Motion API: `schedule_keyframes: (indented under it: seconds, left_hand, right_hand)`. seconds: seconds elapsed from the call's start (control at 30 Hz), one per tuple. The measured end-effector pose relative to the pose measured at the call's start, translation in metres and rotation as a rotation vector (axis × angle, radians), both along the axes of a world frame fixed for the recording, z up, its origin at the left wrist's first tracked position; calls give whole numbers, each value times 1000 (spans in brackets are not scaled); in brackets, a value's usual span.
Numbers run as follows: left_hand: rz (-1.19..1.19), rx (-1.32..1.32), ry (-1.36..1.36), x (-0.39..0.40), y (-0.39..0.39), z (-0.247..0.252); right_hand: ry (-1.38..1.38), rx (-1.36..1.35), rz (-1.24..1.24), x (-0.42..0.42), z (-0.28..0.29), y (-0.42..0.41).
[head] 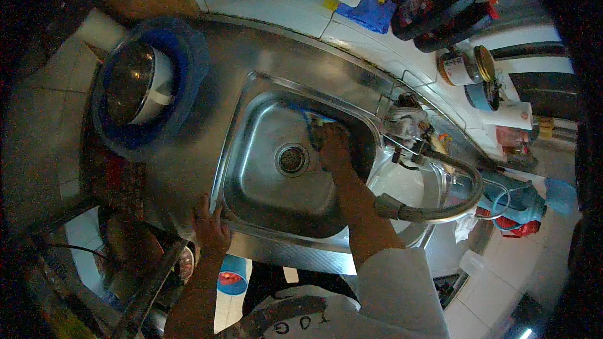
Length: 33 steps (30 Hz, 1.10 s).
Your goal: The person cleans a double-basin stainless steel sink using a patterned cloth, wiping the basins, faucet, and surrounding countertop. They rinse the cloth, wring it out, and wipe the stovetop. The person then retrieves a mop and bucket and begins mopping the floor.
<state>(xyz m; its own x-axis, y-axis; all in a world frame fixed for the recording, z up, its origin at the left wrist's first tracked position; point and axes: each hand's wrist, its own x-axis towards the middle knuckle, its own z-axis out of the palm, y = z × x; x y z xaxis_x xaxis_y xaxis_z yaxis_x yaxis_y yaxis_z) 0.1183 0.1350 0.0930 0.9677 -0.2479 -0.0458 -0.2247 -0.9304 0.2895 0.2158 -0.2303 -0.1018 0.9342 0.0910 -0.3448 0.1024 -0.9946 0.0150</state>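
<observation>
My right hand reaches down into the stainless steel sink, near its far right wall. It presses on a dark cloth or pad with a little blue and yellow showing, mostly hidden by the fingers and blurred. A round drain strainer sits in the basin floor to the left of that hand. At the sink's near left corner, my left hand rests on the steel counter with fingers apart and nothing held. The gooseneck faucet curves beside my right forearm, its spout end close to the arm.
A blue plastic basin holding a metal pot stands on the left counter. Right of the sink are a wire rack and a pale basin. Dark bottles, jars and a blue wipes pack line the back ledge.
</observation>
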Motion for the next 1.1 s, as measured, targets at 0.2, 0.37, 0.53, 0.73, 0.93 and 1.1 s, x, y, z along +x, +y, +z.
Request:
schedule_keyframes:
  seconds: [0.2,0.37,0.53,0.73,0.93,1.1]
  left_hand:
    - [-8,-62,-50,-4,2,1]
    - [31,-66,-20,-15,4,-16]
    - [11,-106,-131,-20,5,-25]
    - [-40,-132,-239,-19,16,-18]
    - [27,-235,-192,-22,18,-44]
    - [-65,-175,-159,-36,-15,-20]
  right_hand:
    - [68,-241,-130,-32,26,-13]
    - [34,-222,-199,-45,59,-15]
    - [18,-118,-225,-119,90,14]
    - [530,86,-77,-154,193,85]
    - [-156,753,-222,-235,231,57]
    - [-172,1210,-1202,-316,178,1]
